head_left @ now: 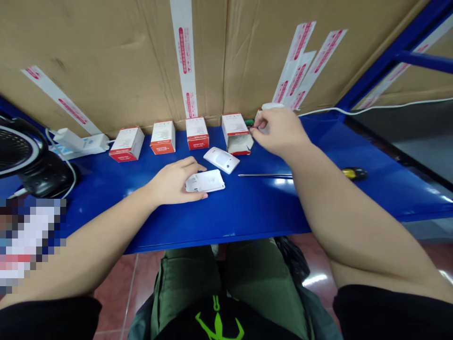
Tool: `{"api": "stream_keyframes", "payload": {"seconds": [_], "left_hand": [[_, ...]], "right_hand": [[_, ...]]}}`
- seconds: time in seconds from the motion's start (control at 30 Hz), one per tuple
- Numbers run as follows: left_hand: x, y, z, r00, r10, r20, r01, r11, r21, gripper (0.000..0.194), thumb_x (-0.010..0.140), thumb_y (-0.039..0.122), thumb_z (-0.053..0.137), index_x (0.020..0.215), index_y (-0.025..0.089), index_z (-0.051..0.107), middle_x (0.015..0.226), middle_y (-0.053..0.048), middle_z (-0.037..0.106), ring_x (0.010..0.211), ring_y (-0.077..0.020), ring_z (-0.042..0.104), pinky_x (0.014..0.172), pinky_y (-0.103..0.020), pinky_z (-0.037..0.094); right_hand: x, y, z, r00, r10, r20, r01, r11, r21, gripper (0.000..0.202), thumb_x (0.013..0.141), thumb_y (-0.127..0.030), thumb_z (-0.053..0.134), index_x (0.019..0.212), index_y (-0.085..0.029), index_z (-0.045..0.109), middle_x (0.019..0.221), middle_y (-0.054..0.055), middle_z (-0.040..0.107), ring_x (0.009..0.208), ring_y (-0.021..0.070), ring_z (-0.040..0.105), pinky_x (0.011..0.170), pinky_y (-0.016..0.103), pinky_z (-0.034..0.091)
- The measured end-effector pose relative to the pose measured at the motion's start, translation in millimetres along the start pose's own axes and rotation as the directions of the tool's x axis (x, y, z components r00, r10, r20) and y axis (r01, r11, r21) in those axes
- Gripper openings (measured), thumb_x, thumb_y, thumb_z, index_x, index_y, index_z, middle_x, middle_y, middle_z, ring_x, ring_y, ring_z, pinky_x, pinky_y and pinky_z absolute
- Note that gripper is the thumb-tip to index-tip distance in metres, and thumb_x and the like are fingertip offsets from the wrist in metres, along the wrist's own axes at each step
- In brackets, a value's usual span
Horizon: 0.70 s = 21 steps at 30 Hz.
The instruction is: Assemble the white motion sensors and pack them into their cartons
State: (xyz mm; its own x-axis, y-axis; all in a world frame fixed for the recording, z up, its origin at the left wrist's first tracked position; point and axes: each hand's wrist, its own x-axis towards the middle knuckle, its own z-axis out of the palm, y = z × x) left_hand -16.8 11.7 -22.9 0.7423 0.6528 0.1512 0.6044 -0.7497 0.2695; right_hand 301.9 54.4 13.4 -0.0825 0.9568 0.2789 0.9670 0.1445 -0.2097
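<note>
My left hand (173, 182) has its thumb and fingers around the ends of a white plastic shell (208, 181), whose hollow inside faces up on the blue table. Just behind it lies a matching white cover (222, 159) with a small window, probably part of a detector. My right hand (278, 130) reaches to the back of the table, fingertips pinched together beside an opened red-and-white box (237, 132). What those fingertips hold is too small to make out. A white container (272, 106) is partly hidden behind this hand. Below my right forearm runs a long screwdriver (264, 175).
Three closed red-and-white boxes, including a left one (127, 144), stand along the cardboard wall (141, 61). A black fan (38, 165) and a power strip (83, 145) occupy the left side. A white cable (371, 111) crosses at the right.
</note>
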Motion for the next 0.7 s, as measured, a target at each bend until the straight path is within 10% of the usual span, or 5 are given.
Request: {"api": "stream_keyframes", "payload": {"seconds": [0.13,0.37,0.7], "left_hand": [[-2,-1,-5.6,1.0,0.003,-0.018,-0.002,1.0,0.009,0.078,0.086,0.062,0.086,0.147,0.018,0.065,0.126,-0.012,0.073,0.109,-0.031,0.075,0.1,-0.045,0.062],[-4,-18,-10.8,0.992,0.128,-0.006,-0.127,0.983,-0.132,0.077,0.084,0.056,0.09,0.146,0.018,0.064,0.126,-0.013,0.073,0.111,-0.0295,0.071,0.104,-0.042,0.059],[-5,-23,-10.9,0.987,0.162,-0.019,-0.163,0.97,-0.18,0.069,0.086,0.049,0.09,0.144,0.02,0.067,0.129,-0.013,0.074,0.118,-0.0306,0.069,0.111,-0.045,0.056]], "right_hand": [[12,20,15,0.994,0.086,-0.073,-0.099,0.975,-0.198,0.033,0.096,-0.024,0.069,0.123,-0.011,0.083,0.143,0.024,0.068,0.141,0.0494,0.051,0.115,0.067,0.042],[36,37,60,0.98,-0.054,-0.193,0.041,0.997,-0.071,0.044,0.109,-0.03,0.047,0.099,-0.011,0.085,0.127,0.027,0.069,0.138,0.0537,0.052,0.112,0.086,0.033],[39,55,67,0.986,-0.084,-0.14,0.079,0.996,-0.042,0.031,0.094,-0.031,0.067,0.107,-0.01,0.084,0.133,0.028,0.069,0.141,0.0603,0.048,0.115,0.092,0.025]]}}
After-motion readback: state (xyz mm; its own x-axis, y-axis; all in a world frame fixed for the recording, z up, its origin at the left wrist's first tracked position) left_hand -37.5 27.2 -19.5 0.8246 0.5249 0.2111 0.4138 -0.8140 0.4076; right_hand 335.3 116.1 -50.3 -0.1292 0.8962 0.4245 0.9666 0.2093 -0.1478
